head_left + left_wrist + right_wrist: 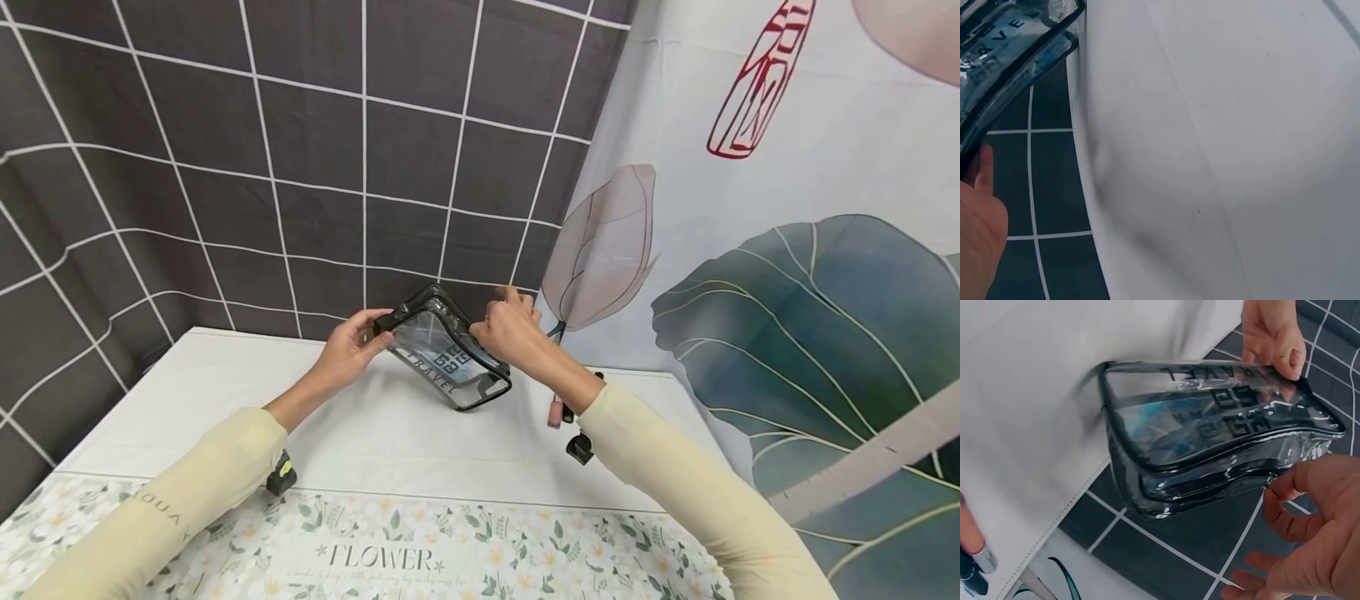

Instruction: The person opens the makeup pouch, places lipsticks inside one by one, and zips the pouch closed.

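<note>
A clear plastic toiletry pouch [442,354] with black trim and "TRAVEL" lettering is held tilted above the back of the white table. Something bluish shows through its wall in the right wrist view. My left hand [347,348] grips the pouch's left end, thumb on the front face. At the zippered edge, my right hand [512,327] pinches the small metal zipper pull [1271,480] between thumb and index finger, its other fingers spread away. The left wrist view catches only part of the left hand [982,215] beside the pouch [1007,59].
A pink lip gloss tube [555,412] and a dark tube [567,412] lie on the white tabletop [420,454], beneath my right forearm. A floral "FLOWER" mat [382,542] covers the near edge. A dark gridded curtain [315,142] hangs close behind.
</note>
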A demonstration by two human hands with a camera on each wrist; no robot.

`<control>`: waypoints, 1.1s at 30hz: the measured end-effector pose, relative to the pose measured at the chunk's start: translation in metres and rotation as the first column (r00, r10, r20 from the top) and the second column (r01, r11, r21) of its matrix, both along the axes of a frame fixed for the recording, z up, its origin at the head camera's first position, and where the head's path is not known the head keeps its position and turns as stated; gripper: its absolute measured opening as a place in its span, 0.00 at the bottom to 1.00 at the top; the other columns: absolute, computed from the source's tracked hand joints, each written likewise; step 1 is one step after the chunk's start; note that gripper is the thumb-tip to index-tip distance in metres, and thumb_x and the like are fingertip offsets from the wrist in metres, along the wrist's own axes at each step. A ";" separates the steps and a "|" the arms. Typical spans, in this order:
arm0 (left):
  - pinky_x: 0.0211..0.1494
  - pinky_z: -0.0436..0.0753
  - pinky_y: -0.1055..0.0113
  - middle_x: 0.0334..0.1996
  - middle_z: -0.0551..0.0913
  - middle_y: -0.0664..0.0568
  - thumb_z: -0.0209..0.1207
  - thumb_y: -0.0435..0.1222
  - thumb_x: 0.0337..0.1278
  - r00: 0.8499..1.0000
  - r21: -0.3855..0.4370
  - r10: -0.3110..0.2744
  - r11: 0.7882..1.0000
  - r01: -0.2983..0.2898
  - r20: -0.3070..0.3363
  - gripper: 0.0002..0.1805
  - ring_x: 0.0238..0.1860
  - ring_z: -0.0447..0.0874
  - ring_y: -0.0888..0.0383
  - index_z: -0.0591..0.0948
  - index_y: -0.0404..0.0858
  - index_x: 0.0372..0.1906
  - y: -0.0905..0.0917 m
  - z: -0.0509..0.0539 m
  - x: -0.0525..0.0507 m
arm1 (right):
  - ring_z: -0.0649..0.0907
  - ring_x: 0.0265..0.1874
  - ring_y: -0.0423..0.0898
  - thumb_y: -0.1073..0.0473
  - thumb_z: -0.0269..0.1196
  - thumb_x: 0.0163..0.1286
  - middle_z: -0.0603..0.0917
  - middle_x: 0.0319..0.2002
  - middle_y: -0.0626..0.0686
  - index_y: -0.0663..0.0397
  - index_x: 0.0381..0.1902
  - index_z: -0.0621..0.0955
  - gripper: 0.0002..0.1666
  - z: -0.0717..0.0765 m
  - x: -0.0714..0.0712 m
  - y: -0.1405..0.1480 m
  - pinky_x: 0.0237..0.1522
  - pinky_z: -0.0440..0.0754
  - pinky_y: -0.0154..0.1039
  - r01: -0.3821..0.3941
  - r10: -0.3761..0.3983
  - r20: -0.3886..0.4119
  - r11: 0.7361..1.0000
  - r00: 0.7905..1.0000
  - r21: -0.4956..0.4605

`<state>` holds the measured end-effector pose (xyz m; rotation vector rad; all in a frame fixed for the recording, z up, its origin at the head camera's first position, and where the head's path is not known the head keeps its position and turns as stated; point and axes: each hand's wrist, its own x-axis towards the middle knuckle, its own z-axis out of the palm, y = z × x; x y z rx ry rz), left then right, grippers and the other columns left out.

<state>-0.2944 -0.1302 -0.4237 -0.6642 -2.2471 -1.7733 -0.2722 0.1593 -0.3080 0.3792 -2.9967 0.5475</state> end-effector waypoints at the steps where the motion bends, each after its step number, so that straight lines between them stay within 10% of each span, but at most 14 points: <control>1: 0.51 0.84 0.81 0.64 0.85 0.23 0.63 0.28 0.80 1.000 -0.009 0.004 1.000 -0.004 -0.002 0.25 0.52 0.84 0.79 0.77 0.25 0.75 -0.001 0.000 0.000 | 0.65 0.80 0.73 0.55 0.58 0.79 0.64 0.88 0.66 0.57 0.32 0.84 0.16 -0.001 0.000 0.002 0.66 0.71 0.64 0.002 -0.002 -0.004 1.000 1.000 0.000; 18: 0.60 0.87 0.78 0.67 0.83 0.29 0.64 0.27 0.80 0.993 -0.102 -0.032 0.994 0.043 0.111 0.26 0.72 0.85 0.33 0.76 0.23 0.75 -0.002 -0.013 0.003 | 0.62 0.82 0.79 0.56 0.60 0.76 0.67 0.85 0.72 0.54 0.20 0.79 0.22 -0.021 -0.001 0.052 0.74 0.67 0.74 0.055 -0.055 0.013 0.998 0.998 0.009; 26: 0.82 0.79 0.39 0.75 0.77 0.22 0.61 0.30 0.83 0.978 -0.217 -0.100 0.966 0.140 0.184 0.33 0.78 0.77 0.25 0.65 0.23 0.81 0.002 -0.013 0.005 | 0.66 0.83 0.79 0.51 0.61 0.80 0.71 0.82 0.74 0.59 0.27 0.86 0.23 -0.029 -0.002 0.078 0.76 0.71 0.79 0.065 -0.066 0.042 0.997 0.997 0.031; 33: 0.85 0.68 0.27 0.76 0.77 0.24 0.60 0.32 0.83 0.980 -0.368 -0.111 0.915 0.166 0.164 0.30 0.78 0.77 0.25 0.67 0.26 0.79 0.006 -0.014 0.006 | 0.82 0.59 0.62 0.52 0.63 0.81 0.86 0.41 0.61 0.50 0.16 0.75 0.29 -0.040 -0.004 0.095 0.60 0.85 0.62 0.028 -0.028 0.063 1.000 0.998 0.007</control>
